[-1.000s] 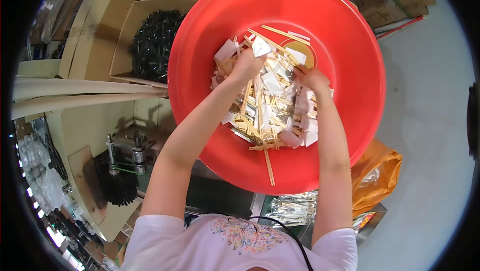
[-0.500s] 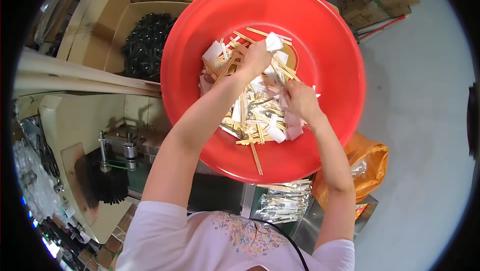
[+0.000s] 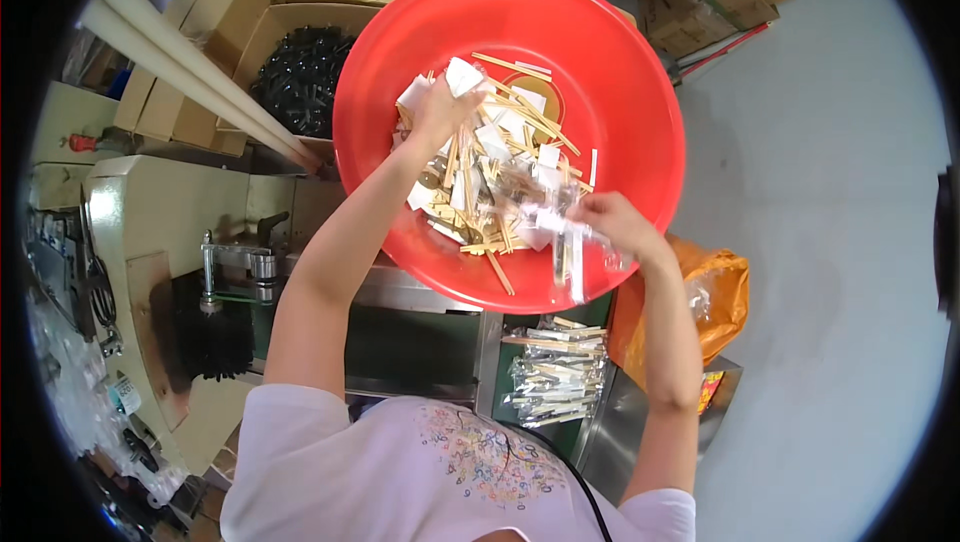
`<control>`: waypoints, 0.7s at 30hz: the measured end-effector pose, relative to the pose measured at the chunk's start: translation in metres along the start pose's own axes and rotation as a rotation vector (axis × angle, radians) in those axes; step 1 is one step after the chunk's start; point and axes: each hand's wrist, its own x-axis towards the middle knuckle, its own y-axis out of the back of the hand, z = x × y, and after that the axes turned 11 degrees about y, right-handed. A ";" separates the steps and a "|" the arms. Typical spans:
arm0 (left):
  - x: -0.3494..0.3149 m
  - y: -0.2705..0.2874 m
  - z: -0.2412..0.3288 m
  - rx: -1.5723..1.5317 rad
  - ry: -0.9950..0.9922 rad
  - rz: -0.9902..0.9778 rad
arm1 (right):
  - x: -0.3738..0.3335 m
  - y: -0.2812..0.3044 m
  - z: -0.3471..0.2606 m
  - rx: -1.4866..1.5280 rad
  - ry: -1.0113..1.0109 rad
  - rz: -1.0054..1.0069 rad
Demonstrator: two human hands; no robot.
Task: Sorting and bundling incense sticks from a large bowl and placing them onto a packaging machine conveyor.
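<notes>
A large red basin (image 3: 640,112) holds a jumbled heap of wooden chopsticks (image 3: 500,272), white paper napkins (image 3: 490,142) and clear plastic wrapping. At the heap's upper left, my left hand (image 3: 440,117) is closed, with a folded white napkin (image 3: 463,77) at its fingertips; what else lies under its fingers is hidden. My right hand (image 3: 622,227), at the basin's right side, is closed on clear plastic packets (image 3: 568,247) that hang below and beside it. Motion blurs these packets, and I cannot tell how many there are.
Wrapped chopstick packets (image 3: 555,372) lie on a dark green belt (image 3: 410,352) below the basin. At left are a machine with a black brush (image 3: 215,337) and a carton of black plastic items (image 3: 305,72). An orange bag (image 3: 715,307) stands at right, cartons (image 3: 700,2) behind.
My left hand has moved left with the white napkin. My right hand has moved lower, away from the heap's middle, with clear packets in it. The view has shifted slightly.
</notes>
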 end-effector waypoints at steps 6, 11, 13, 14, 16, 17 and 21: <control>-0.116 -0.008 0.027 -0.660 0.592 -0.804 | -0.001 0.027 0.012 0.210 -0.253 -0.124; -0.194 -0.041 -0.001 -0.927 0.901 -0.977 | -0.007 -0.003 -0.008 0.372 -0.216 -0.106; -0.215 -0.054 0.004 -1.147 0.810 -0.993 | -0.009 -0.016 -0.001 0.548 -0.204 -0.050; -0.219 -0.056 0.002 -1.153 0.872 -1.081 | -0.011 -0.021 0.005 0.548 -0.212 -0.050; -0.233 -0.071 -0.002 -1.193 0.874 -0.983 | -0.015 -0.034 0.011 0.298 -0.145 0.030; -0.236 -0.080 -0.012 -1.246 0.832 -0.916 | -0.019 -0.034 0.012 0.053 -0.085 0.019; -0.248 -0.091 -0.019 -1.296 0.893 -0.838 | -0.047 -0.034 0.000 0.103 -0.050 0.001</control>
